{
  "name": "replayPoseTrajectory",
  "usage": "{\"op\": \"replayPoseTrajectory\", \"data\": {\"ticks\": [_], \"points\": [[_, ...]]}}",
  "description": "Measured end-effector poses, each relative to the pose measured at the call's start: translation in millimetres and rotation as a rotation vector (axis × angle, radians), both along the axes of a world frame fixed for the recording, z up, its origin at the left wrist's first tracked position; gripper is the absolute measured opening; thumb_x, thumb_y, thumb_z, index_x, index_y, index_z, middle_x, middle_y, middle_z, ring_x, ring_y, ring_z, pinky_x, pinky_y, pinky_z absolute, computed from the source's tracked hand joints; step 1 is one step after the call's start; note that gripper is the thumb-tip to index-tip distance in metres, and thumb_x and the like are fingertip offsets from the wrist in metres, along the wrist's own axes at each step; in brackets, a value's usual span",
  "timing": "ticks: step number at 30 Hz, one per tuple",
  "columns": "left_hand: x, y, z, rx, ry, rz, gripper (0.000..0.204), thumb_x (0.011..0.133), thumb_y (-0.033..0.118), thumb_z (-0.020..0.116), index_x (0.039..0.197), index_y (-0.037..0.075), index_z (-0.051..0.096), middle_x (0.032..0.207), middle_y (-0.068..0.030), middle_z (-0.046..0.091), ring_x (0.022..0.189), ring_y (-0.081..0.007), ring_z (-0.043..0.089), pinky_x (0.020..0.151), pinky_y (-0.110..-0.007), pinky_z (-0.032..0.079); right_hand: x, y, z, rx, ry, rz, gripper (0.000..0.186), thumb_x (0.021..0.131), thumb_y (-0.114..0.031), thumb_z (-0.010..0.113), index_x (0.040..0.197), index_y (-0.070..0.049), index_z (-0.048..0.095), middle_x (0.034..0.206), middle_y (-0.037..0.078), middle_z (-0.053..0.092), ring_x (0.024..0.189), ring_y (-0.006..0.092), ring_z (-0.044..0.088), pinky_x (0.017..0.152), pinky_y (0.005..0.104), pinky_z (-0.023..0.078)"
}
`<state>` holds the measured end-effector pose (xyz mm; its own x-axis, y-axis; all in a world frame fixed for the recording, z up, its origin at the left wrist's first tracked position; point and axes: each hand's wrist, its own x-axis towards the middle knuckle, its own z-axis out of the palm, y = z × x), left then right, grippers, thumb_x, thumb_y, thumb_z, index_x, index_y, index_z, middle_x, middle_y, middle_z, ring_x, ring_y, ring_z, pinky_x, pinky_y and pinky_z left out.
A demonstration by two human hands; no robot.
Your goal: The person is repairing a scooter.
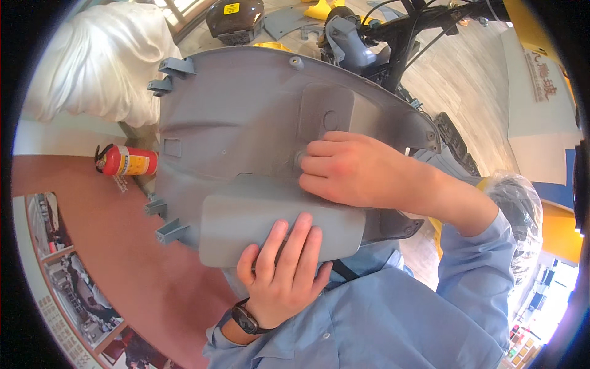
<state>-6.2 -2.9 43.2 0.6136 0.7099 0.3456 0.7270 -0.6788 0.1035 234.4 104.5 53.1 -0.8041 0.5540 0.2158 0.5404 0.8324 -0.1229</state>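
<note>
A large grey moulded plastic panel (246,111) lies before me, its inner side up, with a round boss and tabs along its edges. On its near part sits a smooth grey box-shaped section (236,209). My left hand (283,277), a dark watch on its wrist, rests on that box with fingers stretched out over its front face. My right hand (338,169) comes in from the right and is closed, knuckles up, over the box's far edge beside the panel's round boss. Its fingertips are hidden, so what they grip, if anything, cannot be made out.
Beyond the panel stands a dark vehicle frame (402,43) with cables. A dark brown case (235,21) and loose panels lie on the floor. To the left are a red fire extinguisher (127,161) and a white cloth cover (101,61); clear plastic wrap (516,203) is at right.
</note>
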Motion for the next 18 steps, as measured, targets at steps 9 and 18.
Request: {"op": "replayPoseTrajectory", "data": {"ticks": [9, 18], "points": [[6.6, -0.8, -3.6, 0.042, -0.047, 0.083, 0.037, 0.095, 0.035, 0.058, 0.127, 0.021, 0.071, 0.138, 0.0031, 0.070, 0.130, -0.0184, 0.059, 0.120, -0.044, 0.024, -3.8, 3.3, -0.2, -0.023, -0.097, -0.027, 0.009, 0.085, -0.020, 0.065, 0.091, -0.014, 0.063, 0.086, -0.001, 0.061, 0.092, 0.0176, 0.063, 0.080, 0.0319, 0.050], [5.7, 0.1, -0.6, 0.027, -0.027, 0.065, 0.038, 0.095, 0.037, 0.058, 0.127, 0.021, 0.071, 0.139, 0.0022, 0.069, 0.131, -0.0202, 0.058, 0.119, -0.045, 0.025, 12.2, -0.3, 13.8, 0.020, 0.077, -0.174, 0.013, 0.085, -0.020, 0.067, 0.090, -0.010, 0.060, 0.085, 0.002, 0.055, 0.090, 0.0206, 0.060, 0.076, 0.0344, 0.049]]}}
